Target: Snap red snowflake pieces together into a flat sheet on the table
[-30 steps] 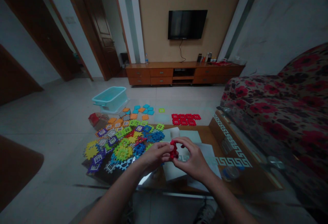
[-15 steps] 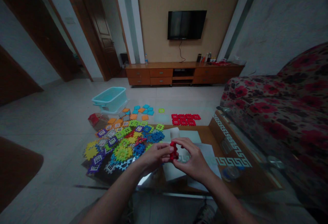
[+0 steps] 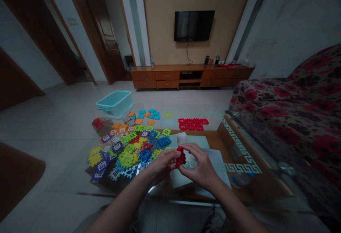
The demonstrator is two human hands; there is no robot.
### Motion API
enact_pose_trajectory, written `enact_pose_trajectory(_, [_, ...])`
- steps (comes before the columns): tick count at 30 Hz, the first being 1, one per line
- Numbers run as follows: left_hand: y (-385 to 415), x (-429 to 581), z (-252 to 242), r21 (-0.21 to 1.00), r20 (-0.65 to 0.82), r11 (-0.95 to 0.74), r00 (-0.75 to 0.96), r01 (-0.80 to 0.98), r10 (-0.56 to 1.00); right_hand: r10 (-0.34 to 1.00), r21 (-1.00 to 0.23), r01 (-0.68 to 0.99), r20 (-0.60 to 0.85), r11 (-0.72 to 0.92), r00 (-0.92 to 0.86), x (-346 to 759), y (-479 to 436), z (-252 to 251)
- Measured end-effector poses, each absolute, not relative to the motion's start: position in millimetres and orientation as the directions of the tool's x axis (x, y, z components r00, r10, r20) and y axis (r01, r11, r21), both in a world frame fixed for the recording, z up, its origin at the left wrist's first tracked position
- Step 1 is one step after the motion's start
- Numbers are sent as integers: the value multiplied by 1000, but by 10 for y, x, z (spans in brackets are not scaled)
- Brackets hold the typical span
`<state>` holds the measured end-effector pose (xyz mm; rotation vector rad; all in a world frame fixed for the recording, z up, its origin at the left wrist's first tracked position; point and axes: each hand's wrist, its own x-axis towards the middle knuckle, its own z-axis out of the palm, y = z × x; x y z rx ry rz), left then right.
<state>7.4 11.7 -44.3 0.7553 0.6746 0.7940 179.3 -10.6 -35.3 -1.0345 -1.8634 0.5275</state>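
Between my two hands is a small red toothed piece [image 3: 181, 156], held above the glass table. My left hand [image 3: 166, 162] pinches its left side, thumb on top. My right hand [image 3: 198, 163] grips it from the right, index finger at its upper edge and thumb at its lower edge. Left of my hands lies a heap of toothed pieces [image 3: 128, 155] in yellow, green, blue, purple and white. Flat red pieces [image 3: 190, 124] lie together beyond my hands, toward the far side.
A light blue plastic bin [image 3: 114, 103] stands at the back left. Orange and blue pieces [image 3: 149, 114] lie right of it. White sheets [image 3: 213, 167] and a clear round container [image 3: 240, 179] show at the right. A flowered sofa [image 3: 271, 105] borders the right side.
The red piece has turned slightly between my fingers, so more of its toothed face shows. My left hand has shifted a little; my right hand is almost where it was.
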Motion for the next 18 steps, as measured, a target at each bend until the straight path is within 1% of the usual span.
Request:
enact_pose_trajectory(2, [108, 97, -449, 785, -245, 472, 497, -402, 832, 832, -705, 448, 509, 550, -222, 1784, -105, -366])
enact_pose_trajectory(5, [108, 118, -415, 734, -294, 493, 437, -466, 850, 850, -723, 457, 494, 519, -184, 1764, -107, -371])
enact_pose_trajectory(7, [121, 121, -373, 679, -311, 501, 407, -537, 859, 866, -745, 461, 482, 483, -129, 1748, -115, -364])
enact_pose_trajectory(10, [145, 112, -322, 610, -297, 473, 370, -636, 880, 881, -775, 463, 472, 430, -27, 1717, -131, -359])
enact_pose_trajectory(13, [153, 108, -325, 603, -275, 446, 352, -662, 895, 889, -793, 461, 457, 398, 18, 1684, -139, -379])
enact_pose_trajectory(18, [134, 128, -396, 630, -241, 429, 362, -647, 901, 889, -804, 442, 457, 397, 32, 1660, -127, -419])
